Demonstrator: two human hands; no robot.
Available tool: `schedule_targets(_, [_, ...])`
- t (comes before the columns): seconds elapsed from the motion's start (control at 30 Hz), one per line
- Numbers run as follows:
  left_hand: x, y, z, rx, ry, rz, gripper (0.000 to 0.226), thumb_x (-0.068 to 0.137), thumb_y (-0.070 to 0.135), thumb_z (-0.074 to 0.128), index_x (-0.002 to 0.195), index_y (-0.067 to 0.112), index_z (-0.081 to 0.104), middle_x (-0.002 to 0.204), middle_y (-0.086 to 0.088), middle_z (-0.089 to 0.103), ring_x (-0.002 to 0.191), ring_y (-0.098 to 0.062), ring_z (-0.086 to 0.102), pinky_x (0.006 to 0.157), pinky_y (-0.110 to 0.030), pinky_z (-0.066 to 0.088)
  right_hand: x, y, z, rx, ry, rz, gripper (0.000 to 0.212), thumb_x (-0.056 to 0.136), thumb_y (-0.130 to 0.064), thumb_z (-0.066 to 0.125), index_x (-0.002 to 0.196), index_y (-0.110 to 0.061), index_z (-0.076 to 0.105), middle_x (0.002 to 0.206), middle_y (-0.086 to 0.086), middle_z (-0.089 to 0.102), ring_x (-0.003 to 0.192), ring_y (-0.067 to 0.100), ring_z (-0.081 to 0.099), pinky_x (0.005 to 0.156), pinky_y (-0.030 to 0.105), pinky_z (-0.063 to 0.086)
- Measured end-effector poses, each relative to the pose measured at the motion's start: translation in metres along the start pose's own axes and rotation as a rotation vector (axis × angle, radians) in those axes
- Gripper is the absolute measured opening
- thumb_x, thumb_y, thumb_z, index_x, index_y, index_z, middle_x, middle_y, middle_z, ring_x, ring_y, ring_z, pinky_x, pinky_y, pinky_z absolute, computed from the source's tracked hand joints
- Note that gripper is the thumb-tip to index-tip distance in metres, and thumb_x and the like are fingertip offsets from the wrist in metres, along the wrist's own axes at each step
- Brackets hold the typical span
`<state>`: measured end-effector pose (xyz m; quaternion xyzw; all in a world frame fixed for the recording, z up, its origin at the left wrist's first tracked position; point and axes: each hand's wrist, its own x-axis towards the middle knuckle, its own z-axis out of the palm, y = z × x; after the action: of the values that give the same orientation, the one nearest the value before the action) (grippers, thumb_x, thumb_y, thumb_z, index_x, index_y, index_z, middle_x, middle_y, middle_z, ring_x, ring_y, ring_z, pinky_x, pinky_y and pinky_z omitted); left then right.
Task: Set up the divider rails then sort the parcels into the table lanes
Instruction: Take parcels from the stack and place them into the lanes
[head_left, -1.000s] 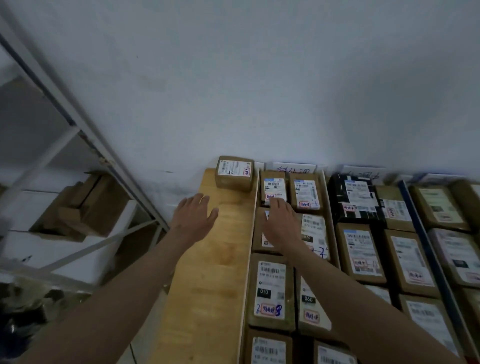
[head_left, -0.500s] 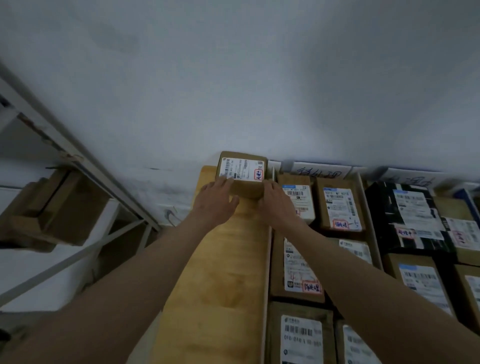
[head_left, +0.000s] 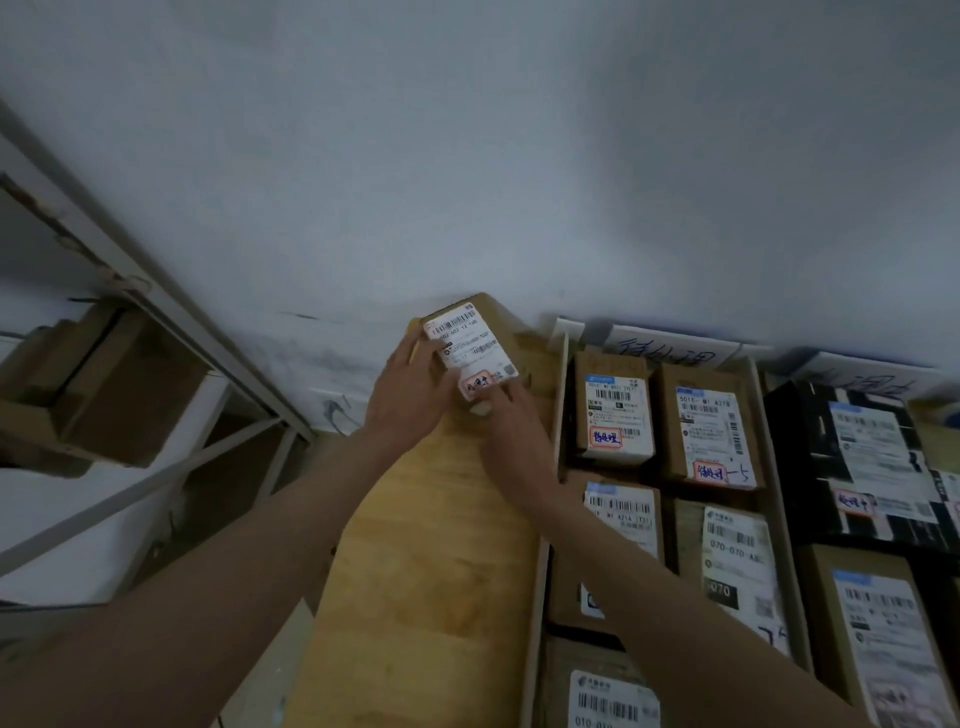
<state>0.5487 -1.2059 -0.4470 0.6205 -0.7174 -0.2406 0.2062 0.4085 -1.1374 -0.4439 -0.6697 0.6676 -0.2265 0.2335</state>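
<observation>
Now I see the parcel (head_left: 467, 358) turned lengthwise at upper centre, left hand (head_left: 410, 395) and right hand (head_left: 511, 431) fingers curled gripping its sides.

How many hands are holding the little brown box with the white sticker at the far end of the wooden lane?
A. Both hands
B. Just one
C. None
A. The left hand grips the small box from its left side, and the right hand holds its near right corner, so both hands are on it.
</observation>
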Motion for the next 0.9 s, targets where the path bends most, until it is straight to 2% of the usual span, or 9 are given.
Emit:
schedule_targets(0.1, [0.000, 0.003, 0.005, -0.181, 0.008, -0.157, 0.071, 0.097, 0.034, 0.058, 0.156, 0.020, 0.020, 0.165, -0.006, 0.010, 0.150, -0.021, 0.015, 0.114, -0.044, 0.029, -0.002, -0.009, 0.006, 0.109, -0.088, -0.008, 0.068, 0.077, 0.016, 0.052, 0.139, -0.013, 0.052, 0.137, 0.004, 0.050, 0.130, 0.019, 0.045, 0.105, 0.031, 0.044])
schedule_targets(0.17, [0.000, 0.005, 0.007, -0.356, 0.041, -0.342, 0.088, 0.093, 0.034, 0.064, 0.158, 0.019, 0.006, 0.163, -0.011, 0.016, 0.149, -0.024, 0.020, 0.114, -0.044, 0.028, 0.000, -0.010, 0.005, 0.171, -0.091, 0.023, 0.066, 0.076, 0.018, 0.051, 0.134, -0.013, 0.058, 0.126, 0.004, 0.058, 0.119, 0.019, 0.053, 0.099, 0.034, 0.048])
schedule_targets(0.2, [0.001, 0.005, 0.009, -0.441, 0.040, -0.442, 0.090, 0.092, 0.036, 0.066, 0.158, 0.018, 0.008, 0.161, -0.012, 0.024, 0.146, -0.027, 0.027, 0.114, -0.044, 0.030, 0.001, -0.009, 0.002, 0.188, -0.073, 0.039, 0.063, 0.077, 0.018, 0.051, 0.131, -0.012, 0.061, 0.120, 0.005, 0.061, 0.112, 0.018, 0.057, 0.096, 0.034, 0.050])
schedule_targets(0.27, [0.002, 0.006, 0.011, -0.536, -0.013, -0.573, 0.075, 0.093, 0.039, 0.064, 0.153, 0.012, 0.029, 0.149, -0.013, 0.044, 0.134, -0.030, 0.045, 0.109, -0.044, 0.040, 0.001, -0.002, -0.005, 0.185, -0.022, 0.079, 0.050, 0.083, 0.013, 0.053, 0.124, -0.011, 0.064, 0.116, 0.004, 0.063, 0.108, 0.017, 0.058, 0.093, 0.031, 0.050])
schedule_targets(0.33, [0.006, 0.007, 0.012, -0.567, -0.063, -0.587, 0.049, 0.096, 0.036, 0.060, 0.136, 0.008, 0.056, 0.130, -0.012, 0.063, 0.112, -0.027, 0.060, 0.093, -0.038, 0.051, -0.003, 0.008, -0.013, 0.157, 0.003, 0.127, 0.041, 0.089, 0.007, 0.052, 0.122, -0.014, 0.063, 0.118, 0.001, 0.062, 0.111, 0.014, 0.057, 0.094, 0.028, 0.049])
schedule_targets(0.43, [0.008, 0.012, 0.009, -0.549, -0.092, -0.585, 0.033, 0.099, 0.030, 0.056, 0.119, 0.006, 0.066, 0.114, -0.011, 0.069, 0.095, -0.025, 0.064, 0.076, -0.034, 0.052, -0.014, 0.021, -0.026, 0.109, 0.018, 0.148, 0.034, 0.093, 0.001, 0.051, 0.121, -0.015, 0.063, 0.120, 0.000, 0.061, 0.111, 0.015, 0.056, 0.094, 0.031, 0.050])
schedule_targets(0.57, [-0.001, 0.019, 0.004, -0.465, -0.098, -0.579, 0.033, 0.100, 0.030, 0.054, 0.117, 0.004, 0.066, 0.113, -0.014, 0.067, 0.100, -0.031, 0.064, 0.086, -0.040, 0.054, -0.026, 0.030, -0.042, 0.071, 0.011, 0.183, 0.031, 0.097, -0.005, 0.046, 0.123, -0.015, 0.060, 0.120, 0.001, 0.058, 0.111, 0.018, 0.054, 0.091, 0.033, 0.048])
schedule_targets(0.67, [-0.016, 0.021, -0.001, -0.414, -0.108, -0.566, 0.035, 0.100, 0.032, 0.054, 0.117, 0.004, 0.067, 0.111, -0.014, 0.068, 0.100, -0.032, 0.065, 0.090, -0.045, 0.054, -0.035, 0.029, -0.053, 0.030, -0.034, 0.223, 0.039, 0.093, -0.003, 0.049, 0.129, -0.017, 0.054, 0.124, 0.002, 0.055, 0.117, 0.020, 0.051, 0.092, 0.036, 0.048])
schedule_targets(0.9, [-0.049, 0.043, -0.038, -0.365, -0.077, -0.531, 0.035, 0.100, 0.036, 0.054, 0.113, 0.007, 0.069, 0.106, -0.013, 0.070, 0.097, -0.031, 0.065, 0.091, -0.047, 0.054, -0.052, 0.006, -0.088, -0.078, -0.069, 0.239, 0.039, 0.096, -0.011, 0.048, 0.135, -0.013, 0.048, 0.131, 0.006, 0.052, 0.122, 0.022, 0.047, 0.100, 0.038, 0.045])
